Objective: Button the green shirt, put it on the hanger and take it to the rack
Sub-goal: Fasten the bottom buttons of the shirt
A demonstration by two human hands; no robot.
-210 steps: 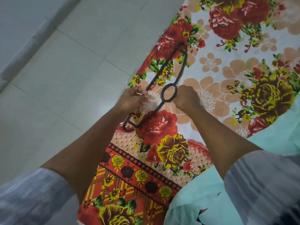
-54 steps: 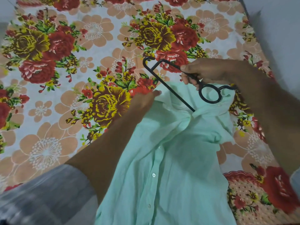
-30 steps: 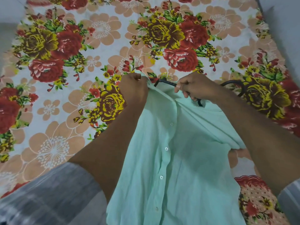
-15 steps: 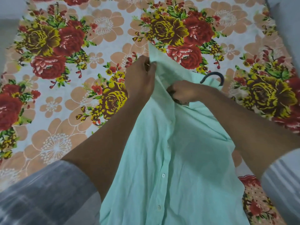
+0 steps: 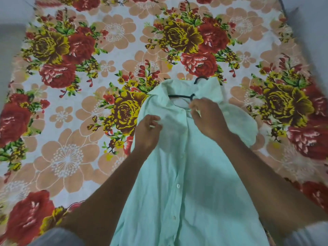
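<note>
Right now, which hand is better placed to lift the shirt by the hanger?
Right. The right hand sits at the open collar, touching the black metal hanger. The left hand is lower, on the mint-green shirt front.

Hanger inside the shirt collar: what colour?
Black; the hanger shows at the shirt neck, head view.

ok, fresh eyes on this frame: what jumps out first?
The loud floral sheet fills the whole view. At centre lies the pale green shirt, with a black hanger showing in its open collar. Both hands work near the collar: the left hand pinches the fabric, the right hand is at the placket.
</note>
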